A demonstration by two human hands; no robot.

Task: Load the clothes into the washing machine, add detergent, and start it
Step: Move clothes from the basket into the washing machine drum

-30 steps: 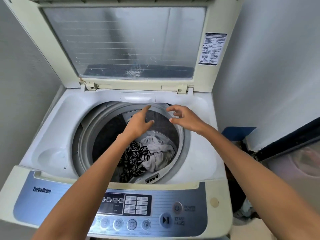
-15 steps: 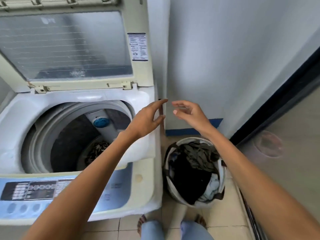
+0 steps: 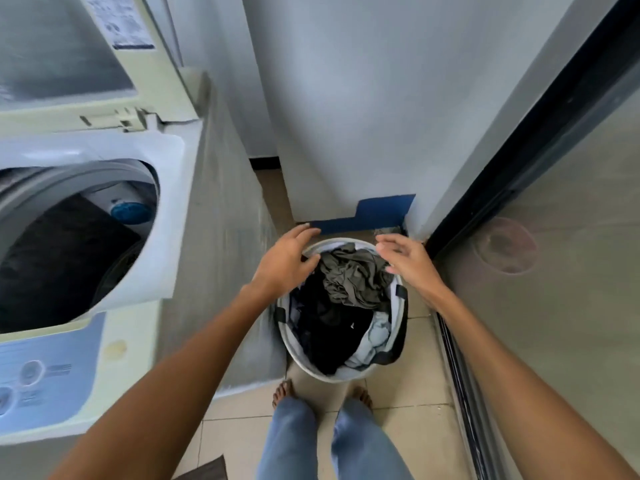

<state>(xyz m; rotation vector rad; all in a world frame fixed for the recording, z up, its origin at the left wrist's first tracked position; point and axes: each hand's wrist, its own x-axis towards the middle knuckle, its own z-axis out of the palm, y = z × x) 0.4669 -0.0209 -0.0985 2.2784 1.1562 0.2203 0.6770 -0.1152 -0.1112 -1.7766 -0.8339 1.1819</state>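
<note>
A white laundry basket (image 3: 304,367) stands on the tiled floor just right of the washing machine (image 3: 114,327). It holds an olive-grey garment (image 3: 353,275) on top, black clothes (image 3: 329,327) below and a pale blue piece (image 3: 375,336) at the right. The machine's lid (image 3: 69,46) is up and its drum (image 3: 65,244) is dark inside. My left hand (image 3: 285,259) hovers over the basket's left rim, fingers relaxed and holding nothing. My right hand (image 3: 407,259) hovers over the right rim, fingers spread and also holding nothing.
A grey wall (image 3: 363,98) with a blue patch (image 3: 367,216) stands behind the basket. A dark-framed glass sliding door (image 3: 554,237) runs along the right. My bare feet and jeans (image 3: 329,441) are just in front of the basket. The control panel (image 3: 38,379) is at the lower left.
My view and both hands swung right from the drum and dropped down over the laundry basket. The hands hold nothing throughout.
</note>
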